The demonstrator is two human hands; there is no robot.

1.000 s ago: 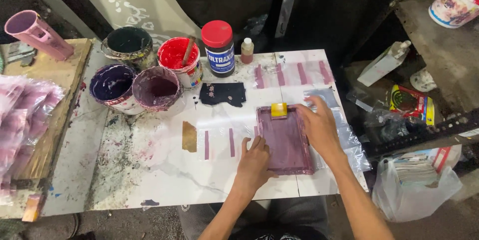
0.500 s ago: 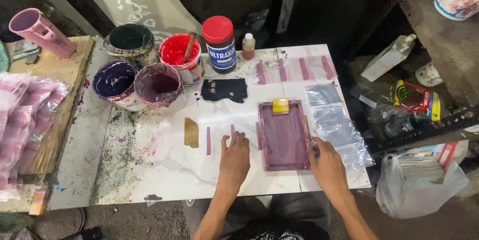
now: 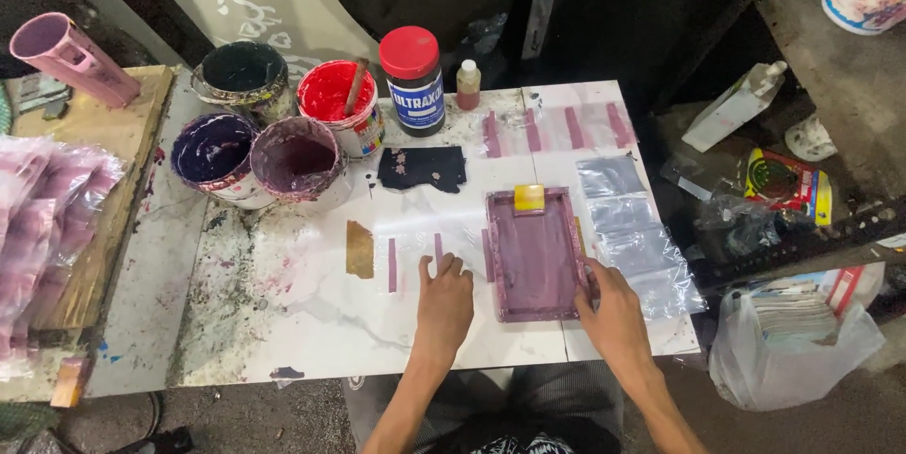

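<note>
Left hand [image 3: 444, 298] flat, released, palm on the clear film sheet [image 3: 415, 251] on the tabletop [image 3: 283, 322]. Purple screen frame [image 3: 535, 256] lies just right of it, long axis away from the body. Right hand [image 3: 612, 301] nearer, fingers gripping the frame's near-right corner.

Counted on the white tabletop [image 3: 311, 322]: four open paint tubs [image 3: 300, 159] at ten o'clock, one red-lidded jar [image 3: 412, 81], one small brown bottle [image 3: 468, 85], one purple-stained rectangular printing frame [image 3: 535, 256], two bare hands [image 3: 444, 303].
</note>
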